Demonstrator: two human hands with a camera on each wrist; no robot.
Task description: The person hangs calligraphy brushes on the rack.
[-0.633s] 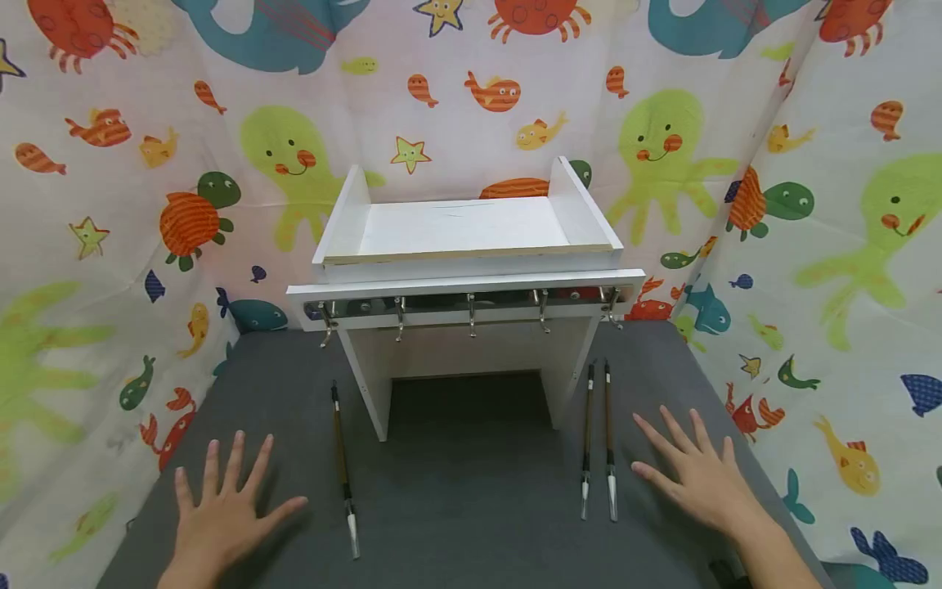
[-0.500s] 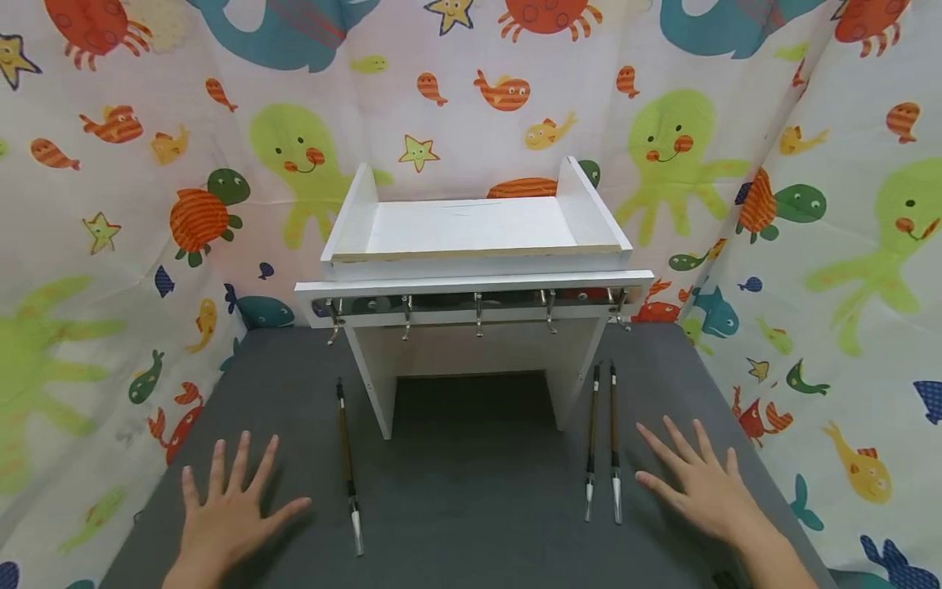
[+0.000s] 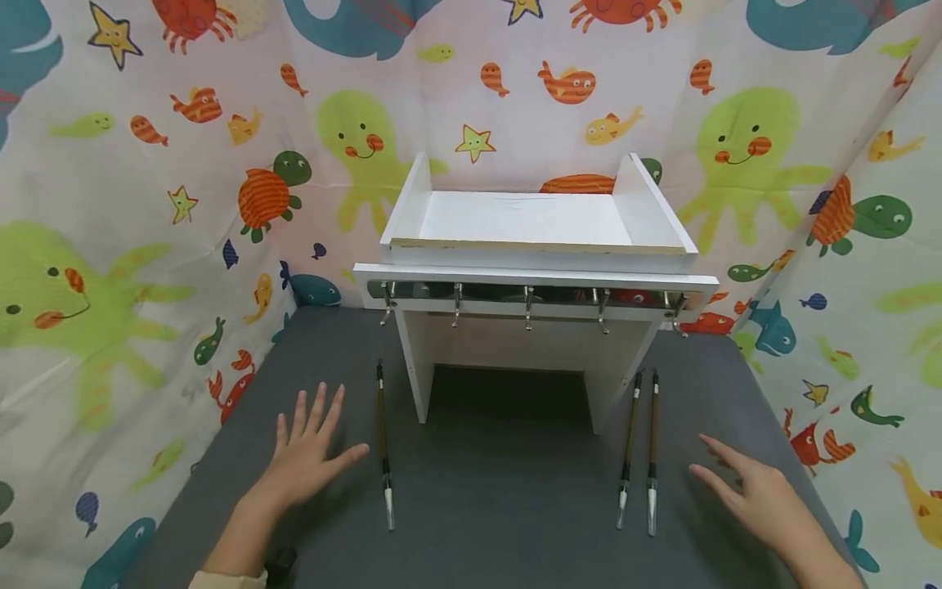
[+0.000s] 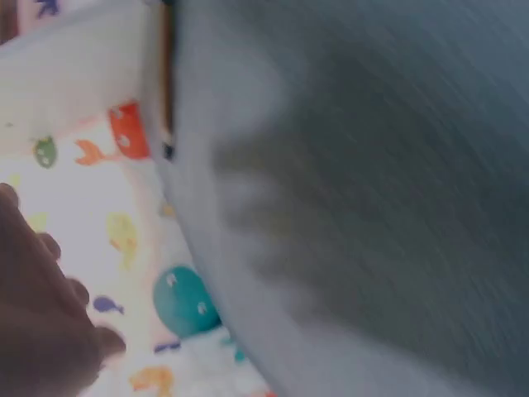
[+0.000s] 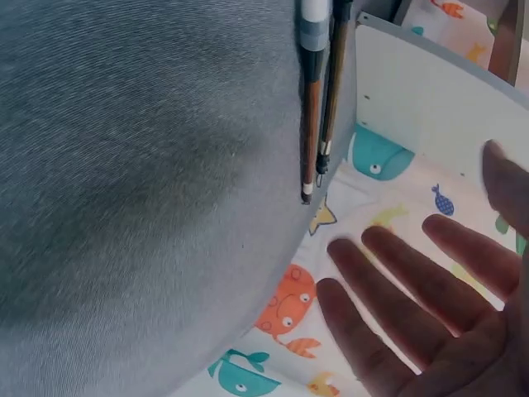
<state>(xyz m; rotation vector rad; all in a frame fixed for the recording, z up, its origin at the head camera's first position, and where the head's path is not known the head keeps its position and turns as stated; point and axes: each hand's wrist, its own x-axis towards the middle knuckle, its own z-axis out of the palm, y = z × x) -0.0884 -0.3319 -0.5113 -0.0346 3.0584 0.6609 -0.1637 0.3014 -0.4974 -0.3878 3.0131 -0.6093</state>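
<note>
Head view: the left brush point(image 3: 383, 442) lies alone on the grey tabletop point(image 3: 508, 515), its white tip toward the person and its dark end toward the white shelf unit point(image 3: 540, 263). The inner right brush point(image 3: 630, 446) and the outer right brush point(image 3: 653, 450) lie side by side, narrowly apart, white tips likewise toward the person. Left hand point(image 3: 303, 460): above the tabletop, fingers straight with small gaps between them, thumb stretched out toward the left brush, near the handle and not touching it; nothing held. The left wrist view renders this hand dark and blurred. Right hand point(image 3: 761, 495): above the tabletop on the outer side of the pair, index finger and thumb extended toward the outer right brush, clear of contact. The head view largely hides its other fingers; the right wrist view shows them parted, near straight, and gripping nothing. Beyond the brushes, the shelf unit stands upright on a left panel point(image 3: 417, 352) and a right panel point(image 3: 614, 360), the single brush lying outside the former and the pair outside the latter. Its front carries a dark reflective strip point(image 3: 493, 292) with five metal hooks point(image 3: 528, 309). Behind and to both sides hangs a curtain point(image 3: 412, 98) printed with sea creatures. A pale cuff point(image 3: 228, 581) shows at the left wrist.
</note>
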